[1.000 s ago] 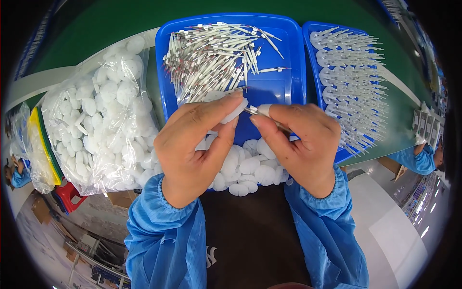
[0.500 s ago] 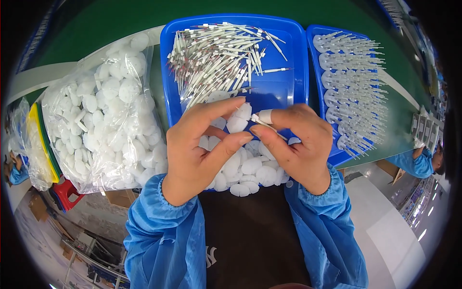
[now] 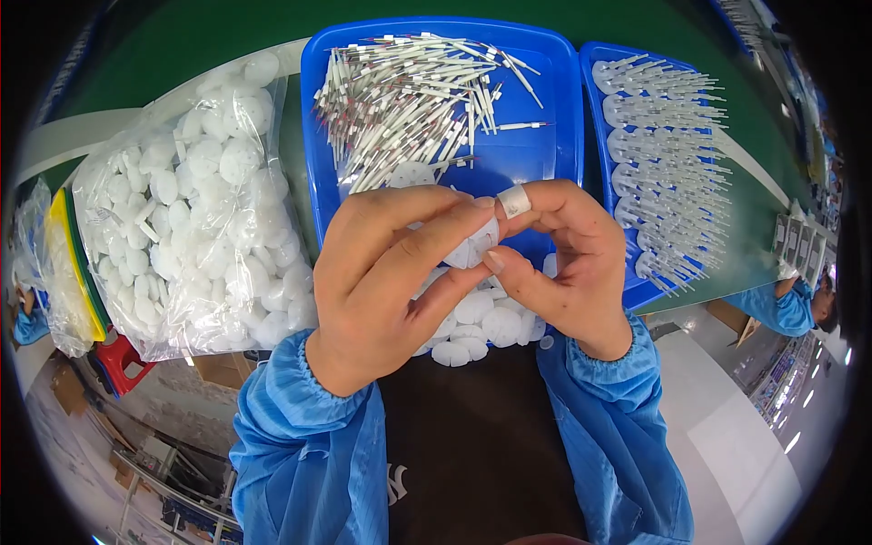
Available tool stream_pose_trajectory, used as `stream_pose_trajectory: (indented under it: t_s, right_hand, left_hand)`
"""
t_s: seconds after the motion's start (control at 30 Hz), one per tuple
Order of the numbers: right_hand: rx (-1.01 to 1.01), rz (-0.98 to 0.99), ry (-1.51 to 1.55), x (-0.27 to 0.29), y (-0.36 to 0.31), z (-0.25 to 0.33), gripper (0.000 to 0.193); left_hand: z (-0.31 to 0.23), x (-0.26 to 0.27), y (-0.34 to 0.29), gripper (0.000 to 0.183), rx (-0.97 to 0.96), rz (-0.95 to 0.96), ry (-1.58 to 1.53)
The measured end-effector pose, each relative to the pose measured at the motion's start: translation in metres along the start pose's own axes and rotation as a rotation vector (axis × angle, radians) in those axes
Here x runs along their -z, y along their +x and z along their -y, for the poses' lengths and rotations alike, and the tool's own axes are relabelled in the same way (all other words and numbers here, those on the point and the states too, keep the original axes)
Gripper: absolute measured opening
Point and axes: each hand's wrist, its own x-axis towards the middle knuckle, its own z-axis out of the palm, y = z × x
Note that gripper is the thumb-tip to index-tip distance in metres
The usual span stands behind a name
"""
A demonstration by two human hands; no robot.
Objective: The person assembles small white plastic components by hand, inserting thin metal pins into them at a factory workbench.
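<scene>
A white, slotted round plastic disc [image 3: 472, 245] is between my two hands over the near edge of the blue tray [image 3: 563, 136]. My left hand [image 3: 386, 282] grips it, fingers folded over the top and thumb underneath. My right hand [image 3: 577, 263], with white tape round the index finger, closes thumb and index on the disc's right edge. The thin stick seen there earlier is hidden by the fingers. Beneath my hands lie more white discs [image 3: 477, 313]. Thin white sticks with reddish tips [image 3: 391, 109] fill the tray's far left.
At left, a clear plastic bag [image 3: 200, 218] bulges with white discs. On the right, another blue tray [image 3: 595, 100] carries rows of discs with sticks [image 3: 668, 163] attached. A red stool [image 3: 123, 363] stands below the table at left. A person in a blue sleeve [image 3: 781, 309] is at far right.
My hands have come together at the disc, the right hand bringing the stick to its edge. The stick has gone out of sight, and my left fingers now cover more of the disc.
</scene>
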Motion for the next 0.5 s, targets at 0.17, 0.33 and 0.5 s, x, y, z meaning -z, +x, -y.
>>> stream_pose_trajectory:
  t_s: [0.17,0.33,0.5]
  right_hand:
    - [-0.030,0.013,0.014,0.0030,-0.0019,0.0027,0.038]
    - [-0.033,0.016,0.000,0.0018,-0.0017,0.0024,0.034]
    - [-0.069,0.021,0.013,0.0060,-0.0022,0.0084,0.029]
  left_hand:
    - [-0.0002,0.0025,0.0001,0.055,-0.014,0.043,0.007]
    - [0.0001,-0.0017,-0.0034,0.056,-0.055,0.025,0.023]
    - [-0.0002,0.0018,-0.0030,0.059,-0.037,0.045,0.025]
